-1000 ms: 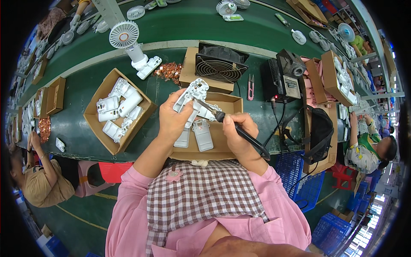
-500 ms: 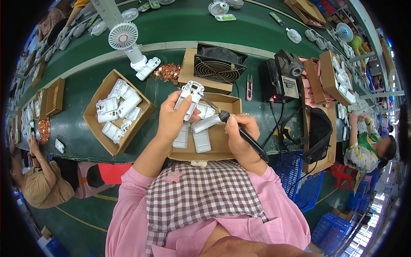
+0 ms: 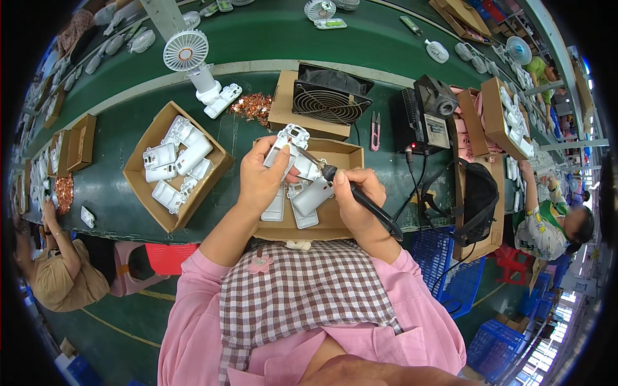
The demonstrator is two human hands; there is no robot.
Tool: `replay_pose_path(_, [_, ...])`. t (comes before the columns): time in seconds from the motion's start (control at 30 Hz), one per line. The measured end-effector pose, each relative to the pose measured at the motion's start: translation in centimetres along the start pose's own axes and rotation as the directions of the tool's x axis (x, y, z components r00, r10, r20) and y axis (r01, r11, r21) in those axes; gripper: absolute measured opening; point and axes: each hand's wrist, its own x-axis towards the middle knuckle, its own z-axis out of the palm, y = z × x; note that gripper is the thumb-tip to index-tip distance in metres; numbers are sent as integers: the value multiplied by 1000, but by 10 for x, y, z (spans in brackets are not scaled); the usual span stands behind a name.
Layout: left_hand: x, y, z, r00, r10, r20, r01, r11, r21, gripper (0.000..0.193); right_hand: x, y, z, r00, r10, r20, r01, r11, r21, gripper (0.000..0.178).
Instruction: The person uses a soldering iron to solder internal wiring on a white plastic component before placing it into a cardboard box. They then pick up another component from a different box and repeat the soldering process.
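My left hand (image 3: 260, 179) grips a white plastic fan housing (image 3: 283, 152), its open inner side up, above a shallow cardboard box (image 3: 341, 222). In my right hand (image 3: 359, 201) is a soldering iron (image 3: 375, 211) with a black handle. Its thin metal tip points up and left to the housing's inner end; whether they touch is too small to tell. Below my hands, several white plastic shells lie in the box, one rounded shell (image 3: 313, 197) under the iron.
A carton of white housings (image 3: 222, 161) stands at left, near a white handheld fan (image 3: 187, 53) and copper-coloured small parts (image 3: 252, 108). Beyond are a black blower (image 3: 329, 100), pink-handled snips (image 3: 375, 131), a black soldering station (image 3: 421, 119) and a green conveyor (image 3: 270, 38). Other people sit at both sides.
The housing in my left hand has tilted, its upper end turning right. My right hand and the iron have shifted slightly left. Fan parts on the conveyor have moved left.
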Motion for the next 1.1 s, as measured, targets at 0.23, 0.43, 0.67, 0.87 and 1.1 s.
replay_pose_path(0.23, [-1,0,0,1000,10,3,-10,1000,-10,18,1,-1,0,1000,0,4,0,1000,-4,14])
replay_pose_path(0.43, [-1,0,1,1000,25,3,-25,1000,-6,17,0,2,0,1000,5,1,-5,1000,10,14])
replay_pose_path(0.67, [-1,0,1,1000,-6,4,6,1000,-12,17,-3,2,-2,999,36,-36,-34,999,35,14])
replay_pose_path(0.87, [-2,1,3,1000,3,-7,-3,1000,9,16,-2,2,-2,999,41,-25,-41,999,24,14])
replay_pose_path(1.1, [-3,1,4,1000,-7,-15,8,999,38,17,-2,2,-1,999,36,-20,-36,999,32,14])
